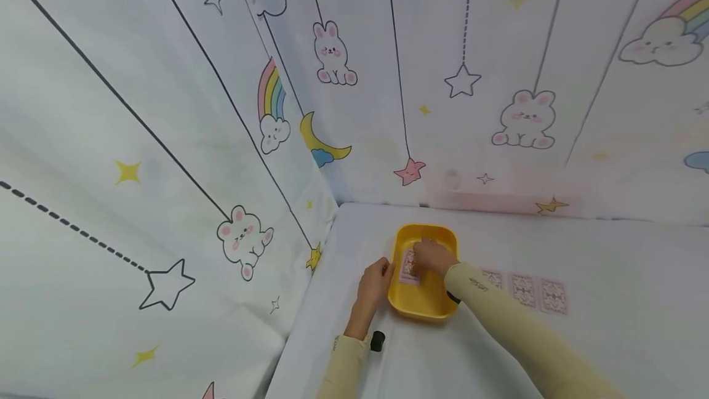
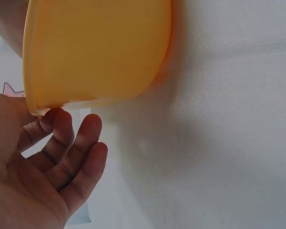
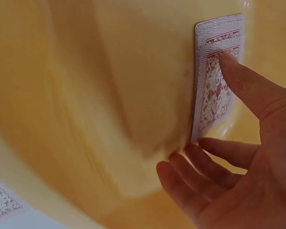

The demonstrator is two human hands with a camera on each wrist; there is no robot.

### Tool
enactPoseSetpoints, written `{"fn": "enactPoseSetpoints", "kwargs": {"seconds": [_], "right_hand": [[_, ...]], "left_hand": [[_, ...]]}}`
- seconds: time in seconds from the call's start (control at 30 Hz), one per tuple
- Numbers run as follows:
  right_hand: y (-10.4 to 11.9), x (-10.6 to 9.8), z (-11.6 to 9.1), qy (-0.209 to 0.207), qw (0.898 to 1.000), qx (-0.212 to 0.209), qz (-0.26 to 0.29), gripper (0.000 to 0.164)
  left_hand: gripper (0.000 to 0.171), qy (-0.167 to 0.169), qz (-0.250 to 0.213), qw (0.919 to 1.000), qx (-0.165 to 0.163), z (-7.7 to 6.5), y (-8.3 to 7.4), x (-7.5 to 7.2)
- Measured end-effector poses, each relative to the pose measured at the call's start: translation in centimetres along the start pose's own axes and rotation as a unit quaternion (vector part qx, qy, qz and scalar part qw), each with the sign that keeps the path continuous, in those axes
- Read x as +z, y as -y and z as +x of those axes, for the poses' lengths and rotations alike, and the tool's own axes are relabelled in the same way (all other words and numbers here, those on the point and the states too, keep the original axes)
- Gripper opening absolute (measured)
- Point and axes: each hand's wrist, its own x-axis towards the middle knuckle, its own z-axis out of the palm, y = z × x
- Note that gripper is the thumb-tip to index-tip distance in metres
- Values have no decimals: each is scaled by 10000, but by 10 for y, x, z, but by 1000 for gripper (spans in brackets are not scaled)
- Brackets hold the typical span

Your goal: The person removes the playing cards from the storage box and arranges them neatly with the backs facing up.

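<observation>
a long pale yellow fabric sleeve (image 1: 520, 337) is lying nearest, crossing above the white cloth-covered table (image 1: 360, 220) and leading to the right hand (image 1: 434, 257) inside a deep yellow plastic tray with rounded corners (image 1: 426, 308). that hand is grasping a rectangular card with a pink-and-white ornate back (image 1: 409, 273): the thumb is pressing on the patterned back by one short edge, and the fingertips are meeting the opposite short edge. the card is sitting close to the tray's long left edge; whether it is lying flat or leaning a little, or is hiding others beneath it, i cannot tell. the left hand (image 1: 372, 288) is pinching the rim at that same left edge, its other fingers curling loosely outside the wall. off the tray's right edge, three matching cards (image 1: 554, 295) are lying in a row on the table, the leftmost partly hidden by the sleeve.

the card is looking light, thin and springy, its grained surface probably a bit slick and its corners easy to crease, so its short edges are offering the safest hold. the tray is seeming light and fairly stiff; its rim is giving a good grip.
</observation>
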Motion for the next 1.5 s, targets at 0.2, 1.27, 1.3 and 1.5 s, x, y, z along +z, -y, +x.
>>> {"fn": "enactPoseSetpoints", "kwargs": {"seconds": [0.2,1.27,1.3,1.5], "right_hand": [[3,4,1,-105,9996,-42,-272,68],[-34,-18,-13,-359,9520,-405,3014,22],[-36,-19,-16,-404,9506,-516,3036,21],[-43,-26,-31,-455,9361,-855,3381,29]], "left_hand": [[25,-28,11,10000,18,1,1,0],[26,-37,-78,10000,-5,-2,-4,-1],[26,-28,-86,10000,-22,-2,-4,-1],[25,-38,-102,9999,-76,-2,-4,1]]}}
